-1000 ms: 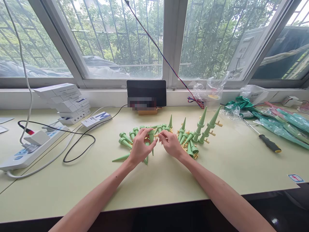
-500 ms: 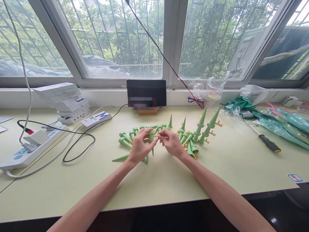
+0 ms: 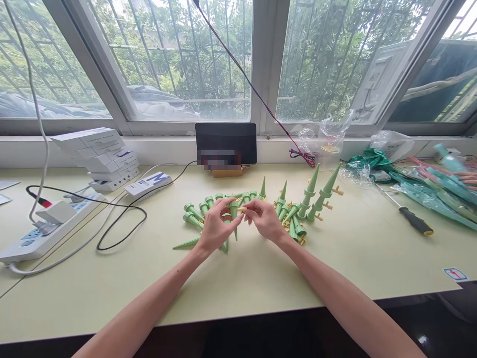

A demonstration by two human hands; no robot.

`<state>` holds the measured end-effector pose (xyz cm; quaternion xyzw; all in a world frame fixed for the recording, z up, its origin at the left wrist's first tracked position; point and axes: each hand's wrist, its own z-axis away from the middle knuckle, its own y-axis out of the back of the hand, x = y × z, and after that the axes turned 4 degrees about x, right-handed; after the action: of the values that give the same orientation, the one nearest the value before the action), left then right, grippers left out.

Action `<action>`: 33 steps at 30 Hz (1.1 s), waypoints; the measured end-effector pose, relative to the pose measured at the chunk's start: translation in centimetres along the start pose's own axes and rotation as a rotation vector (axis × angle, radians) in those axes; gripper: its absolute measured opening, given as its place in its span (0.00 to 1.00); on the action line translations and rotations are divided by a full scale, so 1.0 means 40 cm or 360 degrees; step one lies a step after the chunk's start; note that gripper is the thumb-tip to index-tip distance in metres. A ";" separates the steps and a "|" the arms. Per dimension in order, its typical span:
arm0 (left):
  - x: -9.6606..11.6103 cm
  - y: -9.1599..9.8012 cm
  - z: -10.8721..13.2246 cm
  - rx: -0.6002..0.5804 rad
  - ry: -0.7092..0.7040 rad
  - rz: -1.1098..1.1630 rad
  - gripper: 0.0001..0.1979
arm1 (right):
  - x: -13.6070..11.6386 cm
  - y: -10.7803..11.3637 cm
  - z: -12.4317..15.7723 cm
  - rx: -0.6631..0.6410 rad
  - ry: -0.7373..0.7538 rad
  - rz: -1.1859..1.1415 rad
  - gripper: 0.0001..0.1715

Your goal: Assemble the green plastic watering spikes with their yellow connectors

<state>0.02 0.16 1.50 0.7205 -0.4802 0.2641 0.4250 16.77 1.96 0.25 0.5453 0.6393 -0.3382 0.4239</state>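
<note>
My left hand (image 3: 215, 227) is closed round a green cone spike (image 3: 233, 215) that points down between its fingers. Facing it, my right hand (image 3: 265, 220) pinches a small yellow peg (image 3: 242, 209) whose tip meets the top of that spike. Both hands hover just above the pale green table (image 3: 238, 283), over a pile of green cone spikes (image 3: 203, 209). A second heap of spikes (image 3: 298, 211), some with yellow pegs fitted, lies just right of my right hand.
A power strip (image 3: 44, 228) with cables lies at the left, with stacked white boxes (image 3: 100, 156) behind it. A dark tablet (image 3: 226, 144) stands against the window ledge. A screwdriver (image 3: 413, 219) and teal plastic bags (image 3: 439, 191) lie at the right, where another person's fingers (image 3: 467, 178) show.
My right hand has brought the yellow peg a little left, up to the spike in my left hand. Another person's fingers and a teal piece have appeared at the far right edge.
</note>
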 end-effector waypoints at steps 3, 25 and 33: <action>0.001 0.000 -0.001 0.0004 0.0053 0.0027 0.22 | 0.002 -0.001 -0.001 0.0009 0.0009 -0.0013 0.16; -0.004 -0.001 -0.002 -0.0011 0.0110 0.0130 0.23 | -0.001 0.002 -0.001 0.0026 -0.0040 -0.0045 0.16; 0.001 0.001 -0.004 -0.0022 0.0201 0.0139 0.24 | 0.001 0.001 -0.001 0.0024 -0.0039 -0.0072 0.16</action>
<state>0.02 0.27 1.60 0.6778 -0.4853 0.3241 0.4473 16.78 2.03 0.23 0.5297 0.6436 -0.3592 0.4198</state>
